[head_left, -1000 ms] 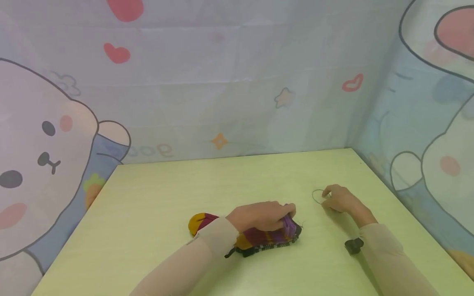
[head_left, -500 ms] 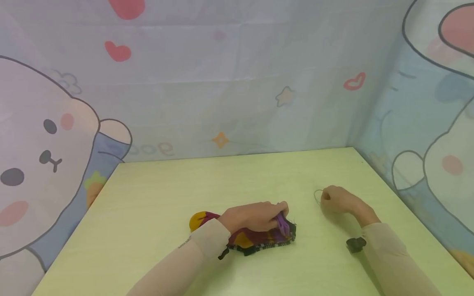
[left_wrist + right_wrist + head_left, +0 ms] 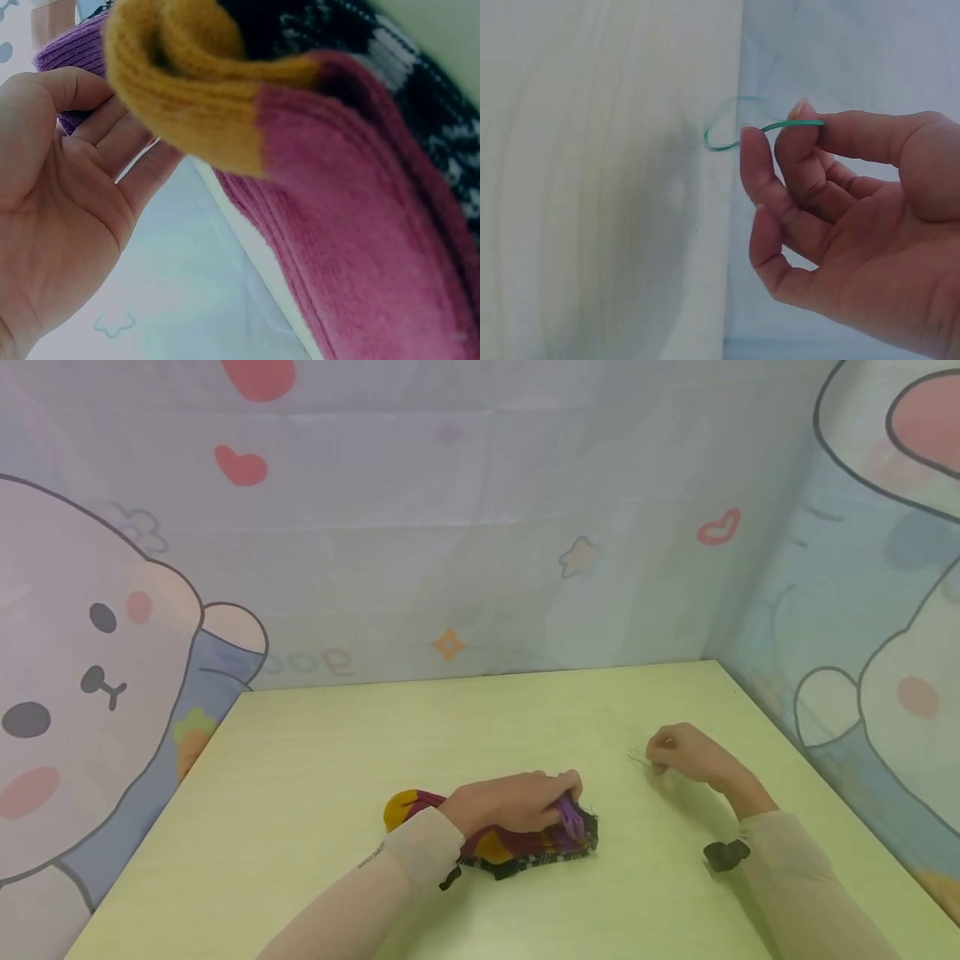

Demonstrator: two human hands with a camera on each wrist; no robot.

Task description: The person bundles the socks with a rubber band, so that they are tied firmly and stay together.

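Note:
My left hand (image 3: pixel 513 802) grips the purple cuff of a knitted sock (image 3: pixel 491 845) with maroon and mustard bands. In the left wrist view my fingers curl behind the purple ribbing, partly hidden by the mustard fold. A black-and-white patterned sock (image 3: pixel 420 75) lies along the striped one, its edge showing beneath it in the head view. To the right and apart from the socks, my right hand (image 3: pixel 686 753) is raised over the table. Thumb and index finger pinch one end of a thin green twist tie (image 3: pixel 721 148), whose rest bends into a loop beyond the fingertips.
Both hands work over a pale yellow-green table (image 3: pixel 337 735). A printed cloth backdrop (image 3: pixel 420 560) stands along its back and sides. A small black object (image 3: pixel 726 856) sits at the right sleeve's cuff.
My left hand has drawn the socks slightly left, then stayed in place. My right hand closed its fingers, then lifted a little, and the loop of the twist tie has tilted and looks narrower.

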